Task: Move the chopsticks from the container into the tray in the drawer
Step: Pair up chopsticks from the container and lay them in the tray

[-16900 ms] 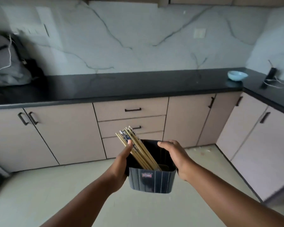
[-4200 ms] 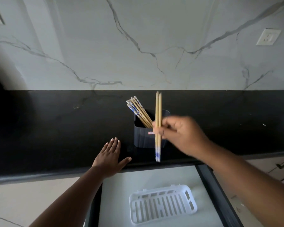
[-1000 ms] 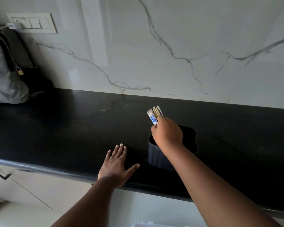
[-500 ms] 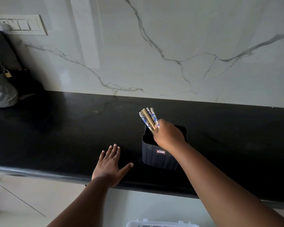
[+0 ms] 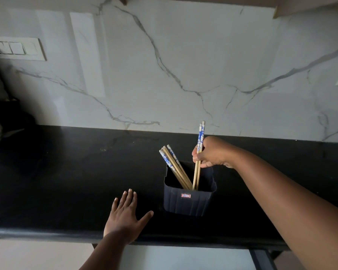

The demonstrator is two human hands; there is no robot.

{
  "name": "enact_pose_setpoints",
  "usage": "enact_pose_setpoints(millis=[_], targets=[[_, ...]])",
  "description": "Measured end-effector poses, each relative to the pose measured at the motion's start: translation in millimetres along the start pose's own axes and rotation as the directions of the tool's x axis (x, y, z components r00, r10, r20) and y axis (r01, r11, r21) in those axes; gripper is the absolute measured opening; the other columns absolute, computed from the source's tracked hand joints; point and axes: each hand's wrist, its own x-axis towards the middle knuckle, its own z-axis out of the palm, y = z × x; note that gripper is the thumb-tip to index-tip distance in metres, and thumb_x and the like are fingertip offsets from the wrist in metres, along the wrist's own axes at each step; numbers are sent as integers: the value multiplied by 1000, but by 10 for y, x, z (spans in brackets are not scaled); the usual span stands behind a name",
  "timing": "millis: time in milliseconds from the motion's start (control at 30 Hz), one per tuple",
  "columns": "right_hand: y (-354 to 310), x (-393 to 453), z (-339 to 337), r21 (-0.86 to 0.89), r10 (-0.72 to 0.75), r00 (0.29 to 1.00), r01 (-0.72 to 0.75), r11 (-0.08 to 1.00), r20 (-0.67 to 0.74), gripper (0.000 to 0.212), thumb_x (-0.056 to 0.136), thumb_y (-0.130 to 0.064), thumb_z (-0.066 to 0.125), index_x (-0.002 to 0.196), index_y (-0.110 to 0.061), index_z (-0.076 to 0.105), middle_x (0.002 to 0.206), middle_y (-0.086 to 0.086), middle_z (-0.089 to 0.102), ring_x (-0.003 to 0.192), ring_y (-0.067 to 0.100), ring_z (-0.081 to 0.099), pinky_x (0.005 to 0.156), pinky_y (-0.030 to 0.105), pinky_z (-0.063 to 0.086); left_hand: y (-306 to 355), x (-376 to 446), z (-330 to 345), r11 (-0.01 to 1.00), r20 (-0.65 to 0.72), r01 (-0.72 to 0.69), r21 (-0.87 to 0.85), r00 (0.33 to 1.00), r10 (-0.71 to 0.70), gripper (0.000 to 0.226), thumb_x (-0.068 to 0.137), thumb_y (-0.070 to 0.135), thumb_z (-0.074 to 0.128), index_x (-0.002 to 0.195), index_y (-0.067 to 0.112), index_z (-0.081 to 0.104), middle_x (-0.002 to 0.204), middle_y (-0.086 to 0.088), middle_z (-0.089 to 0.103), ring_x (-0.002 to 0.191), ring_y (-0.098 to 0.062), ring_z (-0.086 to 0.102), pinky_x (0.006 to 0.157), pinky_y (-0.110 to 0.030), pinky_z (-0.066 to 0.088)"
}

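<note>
Right hand (image 5: 211, 152) grip was pinched on a pair of blue-patterned bamboo chopsticks (image 5: 198, 162), tips still inside the dark ribbed plastic container (image 5: 189, 199); a near-vertical hold probably lets them clear the rim. Remaining bamboo chopsticks (image 5: 174, 166) leaned left in the container. Left hand (image 5: 125, 217) lay flat, fingers spread, holding nothing, on the black stone table (image 5: 66, 182), likely for bracing. White drawer floor (image 5: 183, 258) showed below; tray out of frame.

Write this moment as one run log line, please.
right hand: lifting chopstick pair | container: other chopsticks remain | left hand: flat on counter
</note>
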Motion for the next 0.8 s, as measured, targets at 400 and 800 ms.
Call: enact_pose_setpoints(millis=[400,800], targets=[[-737,-541,-311,280,-106,988,132,951,-109,4,89,-1,64,93,-2,63,93,19,73,85,24,74,67,30,61,122,151,-513,969,73,8,-249,997,11,87,91,62,44,154,17,4,163,-5,5,149,-19,3,121,-41,3],[-751,-930,-173,637,-33,988,-72,767,152,14,86,-4,67,97,4,63,87,17,76,80,24,75,60,24,60,780,-150,-2049,448,-580,-882,147,290,761,30,93,25,56,120,17,66,132,-6,60,130,-33,49,91,-44,54]])
